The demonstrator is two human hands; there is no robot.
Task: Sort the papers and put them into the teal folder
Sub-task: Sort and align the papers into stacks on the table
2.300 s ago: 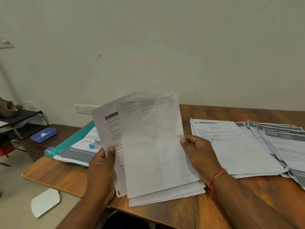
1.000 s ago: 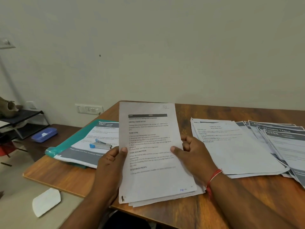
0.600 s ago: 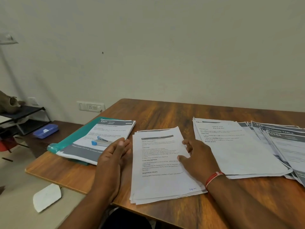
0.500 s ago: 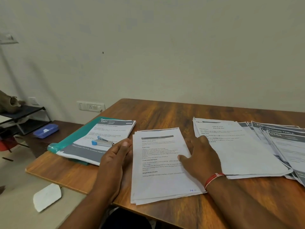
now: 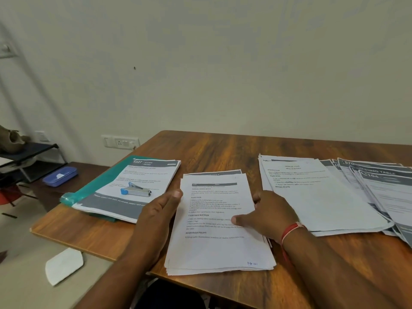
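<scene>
The stack of papers (image 5: 214,246) lies at the table's (image 5: 223,150) near edge, long axis near-to-far, between the left hand (image 5: 160,210) and right hand (image 5: 267,215), both flat-fingered and gripping nothing; the teal folder (image 5: 100,181) sits just left, nearest the left hand.

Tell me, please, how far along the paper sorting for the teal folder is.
Done: one set lies on the teal folder under a stapler. In hand: the left hand and right hand rest against a middle stack flat on the table. Left: that stack, the white pile beside it and the fanned grey-headed sheets lie outside the folder.
</scene>
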